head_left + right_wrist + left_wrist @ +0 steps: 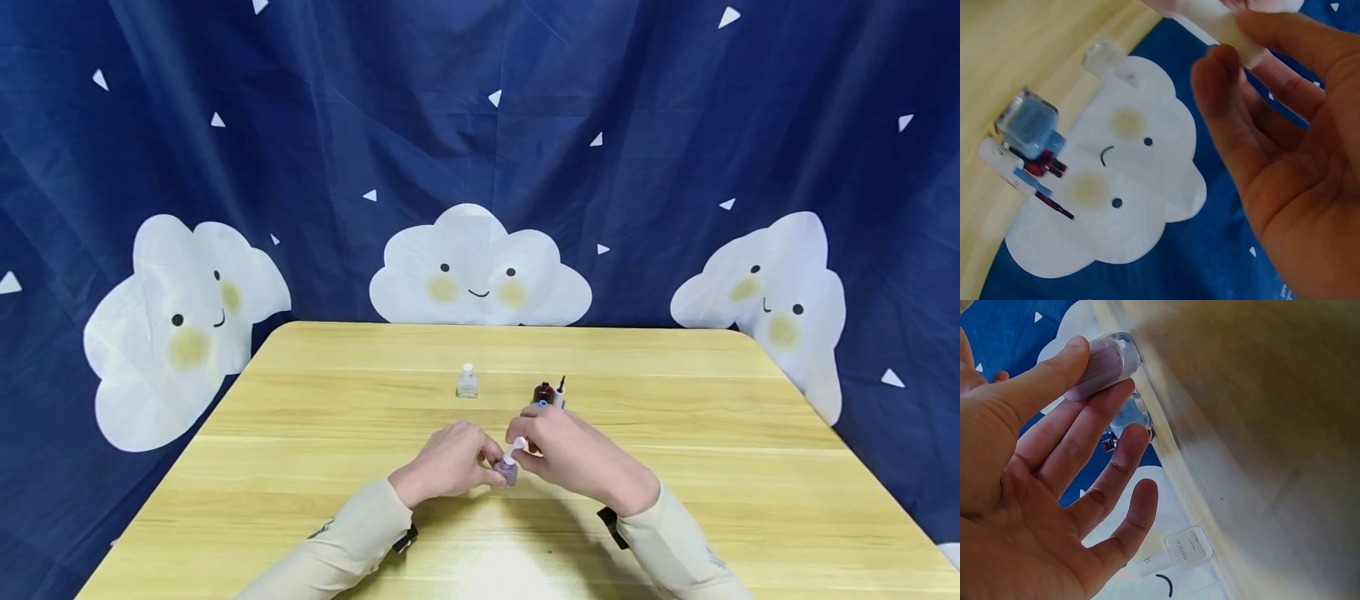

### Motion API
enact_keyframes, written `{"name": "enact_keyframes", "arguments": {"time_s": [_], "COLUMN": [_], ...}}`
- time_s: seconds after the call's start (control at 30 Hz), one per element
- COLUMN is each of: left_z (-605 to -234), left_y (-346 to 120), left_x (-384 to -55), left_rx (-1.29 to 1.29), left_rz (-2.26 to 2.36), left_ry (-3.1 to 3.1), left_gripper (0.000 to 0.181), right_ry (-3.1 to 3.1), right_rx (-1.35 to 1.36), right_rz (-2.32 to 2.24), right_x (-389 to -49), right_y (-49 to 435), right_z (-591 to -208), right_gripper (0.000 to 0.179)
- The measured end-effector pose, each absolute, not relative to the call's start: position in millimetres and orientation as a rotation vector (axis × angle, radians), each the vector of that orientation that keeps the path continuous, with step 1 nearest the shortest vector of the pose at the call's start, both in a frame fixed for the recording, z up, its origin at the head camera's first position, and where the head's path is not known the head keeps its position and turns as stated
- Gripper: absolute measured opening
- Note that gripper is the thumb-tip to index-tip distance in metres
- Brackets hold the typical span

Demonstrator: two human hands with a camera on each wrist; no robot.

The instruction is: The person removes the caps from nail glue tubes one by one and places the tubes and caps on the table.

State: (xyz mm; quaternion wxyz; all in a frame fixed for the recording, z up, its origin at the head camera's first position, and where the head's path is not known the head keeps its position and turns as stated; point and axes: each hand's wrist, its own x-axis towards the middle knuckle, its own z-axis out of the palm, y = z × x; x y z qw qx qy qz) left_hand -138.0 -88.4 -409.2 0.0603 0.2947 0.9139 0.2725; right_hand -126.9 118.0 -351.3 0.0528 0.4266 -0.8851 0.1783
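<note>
Over the front middle of the table, my left hand (453,460) pinches a small nail polish bottle (1109,362) of lilac glass between thumb and fingertips. The other left fingers are spread, in the left wrist view. My right hand (573,454) grips the bottle's white cap (1225,30) between thumb and fingers. In the head view the cap is at the bottle's neck and leans up to the right. Just beyond the right hand stand a blue nail polish bottle (1030,122) and a dark red nail polish bottle (543,392), both partly hidden in the head view.
A clear nail polish bottle with a white cap (467,383) stands farther back, left of the coloured ones. Beside the red bottle is a white cap (1000,156) with a dark brush (562,384) pointing up. A blue cloud-print curtain (480,150) hangs behind the wooden table (337,400).
</note>
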Motion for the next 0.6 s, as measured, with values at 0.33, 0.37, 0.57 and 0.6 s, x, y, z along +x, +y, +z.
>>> {"name": "enact_keyframes", "arguments": {"time_s": [0.33,0.37,0.57,0.6], "left_z": [-409,-409,-410,-410], "left_y": [-86,-86,-86,-87], "left_x": [-138,-138,-139,-139], "left_rx": [0.886,0.886,0.869,0.866], "left_rz": [0.831,0.83,0.818,0.82], "left_ry": [2.756,2.755,2.762,2.761], "left_gripper": [0.01,0.01,0.016,0.016], "right_ry": [-2.722,-2.727,-2.743,-2.74], "right_rx": [1.245,1.239,1.227,1.226], "right_rz": [0.574,0.583,0.585,0.587], "right_x": [-120,-119,-118,-118], "right_y": [126,127,134,135], "right_z": [-337,-335,-326,-326], "right_gripper": [0.014,0.016,0.025,0.025]}}
